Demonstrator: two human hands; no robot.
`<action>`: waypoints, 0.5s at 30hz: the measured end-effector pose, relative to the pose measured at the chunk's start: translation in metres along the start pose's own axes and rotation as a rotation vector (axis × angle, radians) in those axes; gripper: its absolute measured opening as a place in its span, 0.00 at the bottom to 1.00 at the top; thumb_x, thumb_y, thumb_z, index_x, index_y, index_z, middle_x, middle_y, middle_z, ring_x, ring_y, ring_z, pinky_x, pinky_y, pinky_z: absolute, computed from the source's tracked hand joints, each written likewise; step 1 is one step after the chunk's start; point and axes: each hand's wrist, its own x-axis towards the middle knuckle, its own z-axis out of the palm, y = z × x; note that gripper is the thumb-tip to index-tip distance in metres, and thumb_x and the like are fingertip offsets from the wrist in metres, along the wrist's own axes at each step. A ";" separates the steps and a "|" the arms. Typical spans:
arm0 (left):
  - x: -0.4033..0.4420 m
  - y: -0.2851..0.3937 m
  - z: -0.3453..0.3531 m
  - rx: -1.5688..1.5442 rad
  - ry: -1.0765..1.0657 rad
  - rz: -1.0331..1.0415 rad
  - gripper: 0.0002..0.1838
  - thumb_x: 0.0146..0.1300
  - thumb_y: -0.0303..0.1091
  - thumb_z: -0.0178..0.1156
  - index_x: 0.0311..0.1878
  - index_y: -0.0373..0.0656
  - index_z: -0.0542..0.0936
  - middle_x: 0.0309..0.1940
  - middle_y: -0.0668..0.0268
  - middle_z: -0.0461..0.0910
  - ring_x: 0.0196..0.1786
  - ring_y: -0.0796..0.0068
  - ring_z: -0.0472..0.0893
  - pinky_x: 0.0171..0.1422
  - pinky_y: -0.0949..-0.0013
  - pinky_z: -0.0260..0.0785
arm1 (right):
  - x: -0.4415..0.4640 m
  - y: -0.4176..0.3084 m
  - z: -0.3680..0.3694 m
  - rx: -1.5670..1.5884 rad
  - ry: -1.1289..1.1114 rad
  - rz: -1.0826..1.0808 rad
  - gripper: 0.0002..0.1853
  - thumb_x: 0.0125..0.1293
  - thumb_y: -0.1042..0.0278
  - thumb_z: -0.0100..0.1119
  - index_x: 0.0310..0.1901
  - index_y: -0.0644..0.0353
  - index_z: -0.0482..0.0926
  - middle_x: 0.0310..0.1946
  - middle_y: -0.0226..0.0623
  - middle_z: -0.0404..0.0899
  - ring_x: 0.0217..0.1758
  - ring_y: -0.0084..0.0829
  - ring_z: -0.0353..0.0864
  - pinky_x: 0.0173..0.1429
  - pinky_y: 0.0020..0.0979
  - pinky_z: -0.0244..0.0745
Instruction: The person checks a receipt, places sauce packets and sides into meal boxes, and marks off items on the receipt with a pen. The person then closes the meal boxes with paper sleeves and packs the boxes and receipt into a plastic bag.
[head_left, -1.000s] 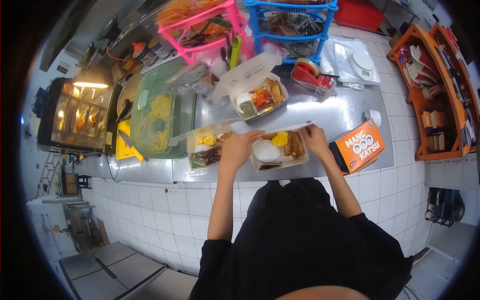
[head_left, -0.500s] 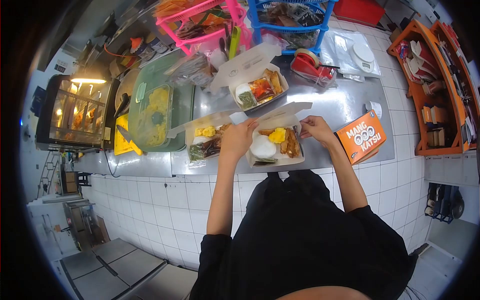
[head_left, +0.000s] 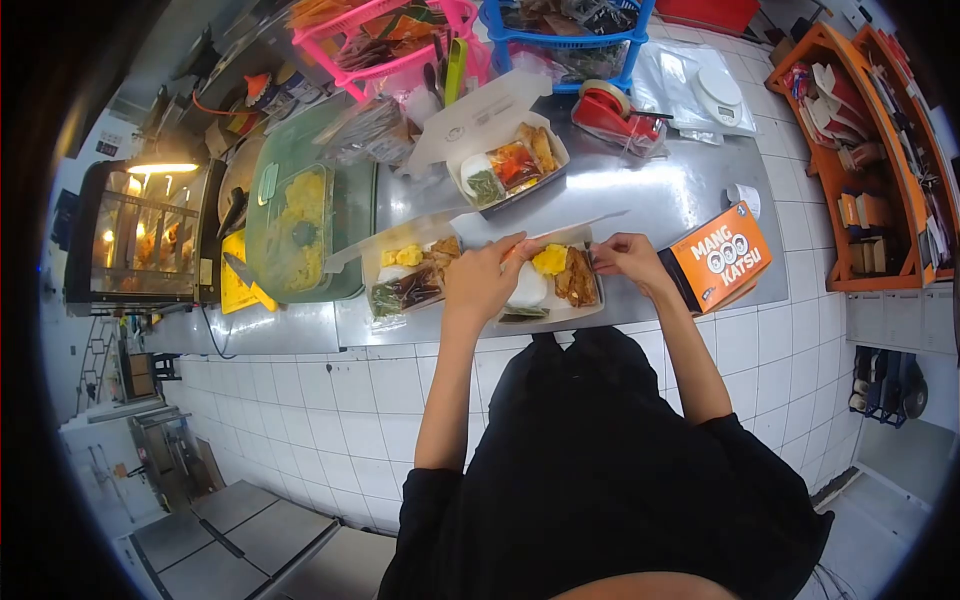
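A paper meal box [head_left: 573, 314] with white rice, yellow egg and fried pieces stands near the counter's front edge. My left hand [head_left: 482, 283] is closed at the box's back left corner, fingers on its raised lid. At the right side, the bent fingers of my right hand [head_left: 632, 262] pinch the box's edge. The lid is tilted and seen nearly edge-on. Beside my left hand sits a second open meal box [head_left: 352, 250], partly hidden by that hand. Behind them is a third open meal box [head_left: 520, 198] with rice, greens and a red-topped portion.
Right of my hands stand orange printed boxes [head_left: 722, 258]. A red tape dispenser [head_left: 622, 128], a white scale [head_left: 718, 98] and blue baskets [head_left: 570, 45] are farther back. Leftward are a green lidded tub [head_left: 300, 235], a knife [head_left: 243, 268] on a yellow board and a lit display warmer [head_left: 150, 240].
The lid of the box between my hands has tipped forward and down, now nearly edge-on. Both hands remain at its sides. The whole view has shifted slightly.
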 end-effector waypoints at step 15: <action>-0.041 -0.071 0.105 -0.462 0.138 -0.053 0.52 0.60 0.31 0.71 0.78 0.33 0.46 0.72 0.39 0.62 0.71 0.49 0.70 0.69 0.59 0.68 | -0.056 0.011 0.055 -0.636 0.408 -0.563 0.23 0.74 0.69 0.50 0.66 0.68 0.62 0.61 0.64 0.73 0.62 0.61 0.76 0.63 0.43 0.73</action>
